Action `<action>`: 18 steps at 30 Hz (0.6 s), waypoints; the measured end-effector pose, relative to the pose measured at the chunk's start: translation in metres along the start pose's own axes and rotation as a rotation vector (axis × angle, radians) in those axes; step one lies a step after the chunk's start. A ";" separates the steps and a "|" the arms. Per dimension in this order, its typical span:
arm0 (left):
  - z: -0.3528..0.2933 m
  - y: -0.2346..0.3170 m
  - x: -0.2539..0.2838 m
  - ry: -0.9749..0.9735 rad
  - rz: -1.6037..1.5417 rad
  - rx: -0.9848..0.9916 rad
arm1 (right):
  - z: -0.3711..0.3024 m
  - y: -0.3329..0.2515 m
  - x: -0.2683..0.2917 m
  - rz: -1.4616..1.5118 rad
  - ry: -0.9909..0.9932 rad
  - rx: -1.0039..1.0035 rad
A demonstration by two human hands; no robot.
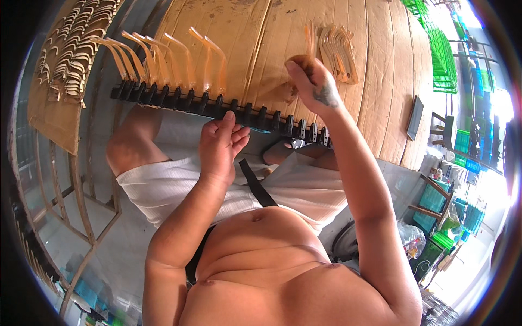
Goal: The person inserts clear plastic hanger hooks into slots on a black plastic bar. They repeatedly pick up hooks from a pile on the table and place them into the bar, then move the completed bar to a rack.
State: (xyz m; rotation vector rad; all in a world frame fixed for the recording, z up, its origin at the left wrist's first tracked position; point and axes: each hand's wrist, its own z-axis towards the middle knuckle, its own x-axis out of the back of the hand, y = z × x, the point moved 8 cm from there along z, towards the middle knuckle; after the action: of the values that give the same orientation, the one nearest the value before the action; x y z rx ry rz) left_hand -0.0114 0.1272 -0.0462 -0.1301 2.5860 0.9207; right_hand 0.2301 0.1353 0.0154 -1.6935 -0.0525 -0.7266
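Amber strips (309, 39) partly behind right fingers (300, 60)

The strips (223, 65) are amber-orange, the rack (163, 99) black — the table (239, 32) tan (streaked with thin darker lines), the shorts (157, 182) white with faint ribbing, the strap (255, 183) black — and the crates (441, 54) bright green.

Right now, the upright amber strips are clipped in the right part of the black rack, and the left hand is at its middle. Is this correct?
Not quite: the head view shows the upright amber strips in the left part of the black rack. The left hand is at its middle.
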 end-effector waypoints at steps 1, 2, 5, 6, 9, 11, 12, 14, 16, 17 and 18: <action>-0.001 0.000 0.000 0.015 -0.009 0.001 | -0.001 -0.004 0.006 -0.096 0.005 0.071; -0.001 0.000 0.000 0.016 -0.013 -0.006 | -0.005 0.000 0.006 -0.075 -0.048 0.035; -0.001 -0.001 -0.001 0.015 -0.033 -0.003 | -0.018 -0.008 0.007 -0.082 -0.133 -0.054; 0.000 -0.002 -0.001 0.017 -0.045 0.007 | -0.020 -0.015 0.003 -0.019 -0.087 -0.035; -0.002 -0.002 -0.004 0.038 -0.041 0.021 | -0.014 -0.040 -0.020 -0.166 -0.070 0.290; -0.001 -0.001 -0.004 0.040 -0.025 0.032 | -0.004 -0.040 -0.038 -0.219 -0.110 0.205; 0.001 -0.002 -0.004 0.030 -0.017 0.043 | 0.001 -0.037 -0.046 -0.294 -0.121 0.212; 0.003 -0.003 -0.002 0.021 -0.001 0.026 | 0.003 -0.048 -0.056 -0.199 -0.161 0.143; 0.004 -0.003 -0.002 0.014 0.020 -0.020 | 0.005 -0.038 -0.066 0.102 -0.171 0.055; 0.004 -0.003 -0.002 0.024 0.020 -0.036 | 0.005 -0.037 -0.068 0.034 -0.185 0.066; 0.003 -0.003 -0.001 0.034 0.020 -0.051 | 0.006 -0.036 -0.070 -0.035 -0.199 0.078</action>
State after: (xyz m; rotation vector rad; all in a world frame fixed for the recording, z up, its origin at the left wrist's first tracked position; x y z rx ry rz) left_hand -0.0086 0.1269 -0.0495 -0.1354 2.6006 1.0009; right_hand 0.1616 0.1748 0.0122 -1.6888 -0.2470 -0.5729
